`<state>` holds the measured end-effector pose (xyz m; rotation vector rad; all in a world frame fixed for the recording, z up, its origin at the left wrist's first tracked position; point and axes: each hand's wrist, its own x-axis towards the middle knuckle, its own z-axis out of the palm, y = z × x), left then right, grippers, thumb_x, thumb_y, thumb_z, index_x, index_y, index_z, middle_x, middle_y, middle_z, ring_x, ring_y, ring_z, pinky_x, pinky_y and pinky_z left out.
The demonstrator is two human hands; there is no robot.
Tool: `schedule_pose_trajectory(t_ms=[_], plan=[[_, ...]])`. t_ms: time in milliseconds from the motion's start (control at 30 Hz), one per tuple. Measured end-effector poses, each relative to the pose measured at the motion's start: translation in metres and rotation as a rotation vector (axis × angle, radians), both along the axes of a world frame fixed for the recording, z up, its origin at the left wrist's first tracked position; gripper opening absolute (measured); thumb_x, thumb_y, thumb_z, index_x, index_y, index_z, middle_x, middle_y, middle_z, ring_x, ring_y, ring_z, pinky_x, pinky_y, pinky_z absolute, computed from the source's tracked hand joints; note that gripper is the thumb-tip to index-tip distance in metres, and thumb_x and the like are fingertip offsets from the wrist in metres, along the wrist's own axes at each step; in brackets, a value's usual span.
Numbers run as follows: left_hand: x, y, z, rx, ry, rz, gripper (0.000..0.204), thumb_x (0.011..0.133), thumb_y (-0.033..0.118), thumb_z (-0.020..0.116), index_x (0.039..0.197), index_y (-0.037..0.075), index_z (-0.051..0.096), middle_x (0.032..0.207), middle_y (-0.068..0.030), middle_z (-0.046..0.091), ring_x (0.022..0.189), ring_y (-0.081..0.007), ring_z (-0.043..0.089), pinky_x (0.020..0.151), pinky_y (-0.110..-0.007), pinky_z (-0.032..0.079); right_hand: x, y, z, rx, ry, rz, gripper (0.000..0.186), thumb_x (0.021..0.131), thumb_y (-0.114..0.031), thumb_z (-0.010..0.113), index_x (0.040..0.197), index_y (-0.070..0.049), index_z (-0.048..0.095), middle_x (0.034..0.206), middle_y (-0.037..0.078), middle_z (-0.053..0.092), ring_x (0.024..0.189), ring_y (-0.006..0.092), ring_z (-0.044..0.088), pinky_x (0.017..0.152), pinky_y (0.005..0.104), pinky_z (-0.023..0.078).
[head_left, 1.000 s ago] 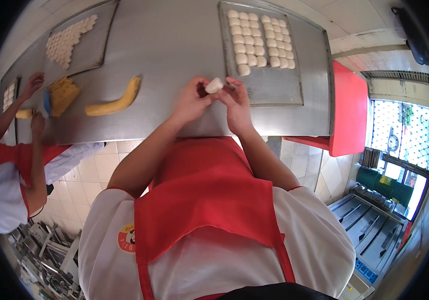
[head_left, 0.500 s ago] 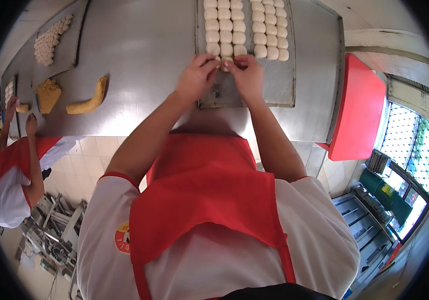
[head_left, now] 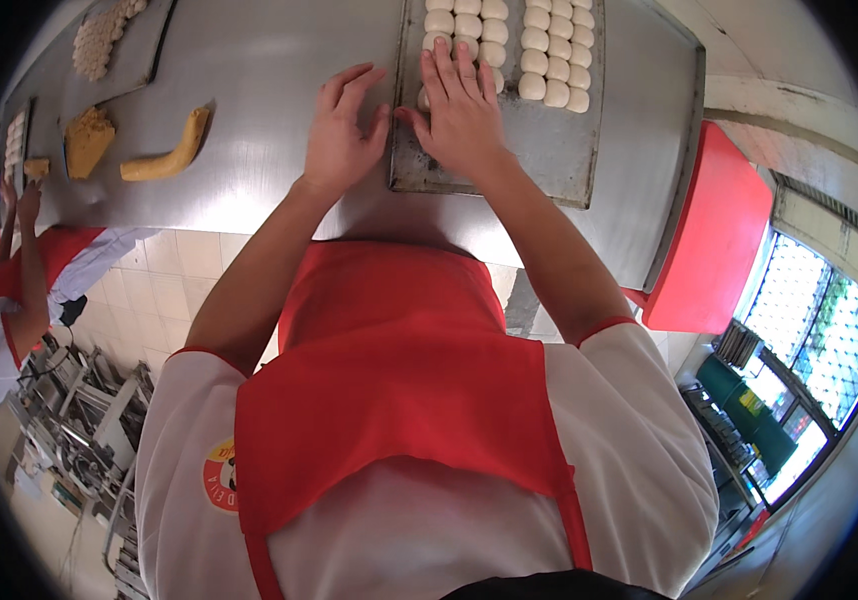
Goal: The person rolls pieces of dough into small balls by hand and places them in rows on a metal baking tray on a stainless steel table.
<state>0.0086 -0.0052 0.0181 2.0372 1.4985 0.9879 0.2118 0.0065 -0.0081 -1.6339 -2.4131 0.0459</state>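
My right hand (head_left: 461, 115) lies flat with fingers stretched over the near end of the left block of dough balls (head_left: 466, 27), hiding several of them. These pale, round pieces sit in close rows on a dark metal baking tray (head_left: 539, 165). A second block of dough balls (head_left: 557, 55) stands to the right on the same tray. Just left of the tray, my left hand (head_left: 346, 130) hovers above the steel table with its fingers apart and nothing in them.
A curved yellow dough roll (head_left: 171, 152) and a yellow dough lump (head_left: 89, 140) lie left on the steel table (head_left: 259, 100). Another tray of small dough pieces (head_left: 99, 45) is behind them. A co-worker (head_left: 24, 270) works at far left. A red board (head_left: 701, 235) stands right.
Both hands were together at the near end of the left dough block. My left hand has moved left off the tray; my right hand has spread flat over the dough balls.
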Motion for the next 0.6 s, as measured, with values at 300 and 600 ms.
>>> schedule_pose_trajectory(t_ms=[300, 600], plan=[[-0.057, -0.064, -0.013, -0.069, 0.054, 0.089, 0.045, 0.096, 0.013, 0.073, 0.140, 0.007, 0.064, 0.146, -0.0153, 0.060, 0.136, -0.0365, 0.056, 0.113, -0.046, 0.049, -0.002, 0.013, 0.016, -0.358, -0.020, 0.045, 0.099, 0.104, -0.075, 0.038, 0.169, -0.002, 0.026, 0.178, 0.021, 0.017, 0.165, 0.0430, 0.013, 0.133, 0.0568, 0.010], [-0.029, -0.046, -0.005, -0.055, -0.075, 0.062, 0.046, 0.097, 0.016, 0.074, 0.140, 0.006, 0.063, 0.147, -0.0162, 0.059, 0.136, -0.0375, 0.057, 0.112, -0.046, 0.049, 0.006, 0.064, 0.017, -0.446, -0.049, -0.035, 0.097, 0.105, -0.074, 0.038, 0.170, -0.003, 0.026, 0.178, 0.022, 0.017, 0.165, 0.0436, 0.014, 0.132, 0.0548, 0.014]])
